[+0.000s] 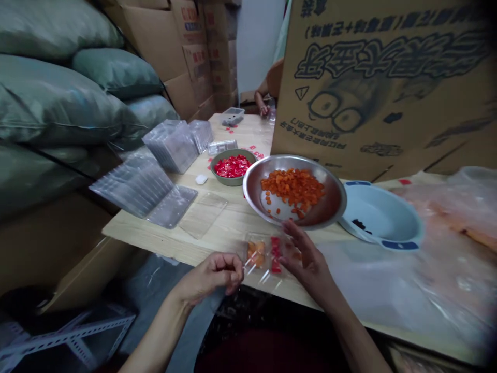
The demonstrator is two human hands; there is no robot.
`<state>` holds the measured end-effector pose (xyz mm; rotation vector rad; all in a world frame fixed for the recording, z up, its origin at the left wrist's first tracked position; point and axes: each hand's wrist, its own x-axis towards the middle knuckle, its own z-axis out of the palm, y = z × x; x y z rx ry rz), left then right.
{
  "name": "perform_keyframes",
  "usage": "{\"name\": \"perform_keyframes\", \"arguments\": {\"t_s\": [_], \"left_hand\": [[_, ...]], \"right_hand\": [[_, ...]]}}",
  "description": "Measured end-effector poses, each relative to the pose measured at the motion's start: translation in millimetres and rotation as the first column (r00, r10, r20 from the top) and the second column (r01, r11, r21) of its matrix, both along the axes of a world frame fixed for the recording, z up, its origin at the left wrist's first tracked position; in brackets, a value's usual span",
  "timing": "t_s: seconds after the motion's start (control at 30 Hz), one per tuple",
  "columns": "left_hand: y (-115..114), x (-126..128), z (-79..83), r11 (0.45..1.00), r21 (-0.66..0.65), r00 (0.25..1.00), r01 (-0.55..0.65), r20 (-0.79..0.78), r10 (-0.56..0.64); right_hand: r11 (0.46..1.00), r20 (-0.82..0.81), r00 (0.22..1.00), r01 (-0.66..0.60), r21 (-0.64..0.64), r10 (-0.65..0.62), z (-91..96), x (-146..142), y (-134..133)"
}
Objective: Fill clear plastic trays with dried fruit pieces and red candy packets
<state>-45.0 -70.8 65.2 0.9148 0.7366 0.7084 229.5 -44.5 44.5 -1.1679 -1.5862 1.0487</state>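
Note:
My left hand (212, 275) is curled at the near table edge, pinching the left side of a small clear plastic tray (266, 256) that holds orange and red pieces. My right hand (306, 259) rests on the tray's right side with fingers stretched toward a steel bowl (252, 184) of orange pieces (293, 189). A green bowl (229, 181) of red pieces (233, 166) sits further left and back.
Stacks of clear plastic trays (155, 176) lie at the table's left. A pale blue basin (382, 217) and plastic bags (438, 259) sit right. A big cardboard box (388, 83) stands behind. Another person's hand (264, 108) works at the far end. Grey sacks (58, 103) pile left.

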Motion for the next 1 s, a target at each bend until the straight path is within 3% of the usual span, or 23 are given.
{"name": "perform_keyframes", "arguments": {"t_s": [0.1, 0.17, 0.27, 0.37, 0.47, 0.57, 0.77, 0.87, 1.0], "left_hand": [[-4, 14, -15.8, 0.987, -0.147, 0.994, 0.062, 0.103, -0.047], [-5, 18, -27.4, 0.987, -0.160, 0.995, -0.019, 0.094, 0.035], [-4, 22, -48.3, 0.995, -0.018, 0.994, -0.101, -0.032, 0.100], [3, 33, -72.3, 0.972, 0.167, 0.957, -0.163, -0.212, 0.197], [21, 49, -91.7, 0.896, 0.344, 0.854, -0.280, -0.338, 0.397], [43, 60, -101.9, 0.801, 0.487, 0.730, -0.348, -0.396, 0.558], [66, 57, -112.8, 0.638, 0.724, 0.558, -0.264, -0.425, 0.713], [66, 51, -117.5, 0.614, 0.762, 0.478, -0.206, -0.470, 0.743], [62, 43, -114.7, 0.642, 0.761, 0.331, -0.094, -0.584, 0.741]], "right_hand": [[0.972, -0.035, 0.991, -0.131, -0.197, 0.127, 10.2, 17, -16], [0.956, -0.061, 0.997, -0.067, -0.286, 0.051, 4.8, 29, -31], [0.937, -0.067, 0.975, 0.183, -0.297, -0.212, -16.2, 47, -47], [0.918, -0.068, 0.946, 0.287, -0.275, -0.316, -40.8, 57, -44], [0.929, 0.026, 0.947, 0.320, -0.186, -0.321, -59.6, 62, -19], [0.928, 0.230, 0.908, 0.369, -0.042, -0.351, -69.9, 63, 15], [0.928, 0.345, 0.861, 0.354, 0.119, -0.373, -76.7, 62, 50], [0.940, 0.362, 0.867, 0.314, 0.133, -0.341, -79.8, 59, 51], [0.950, 0.386, 0.868, 0.284, 0.128, -0.312, -85.0, 54, 55]]}}
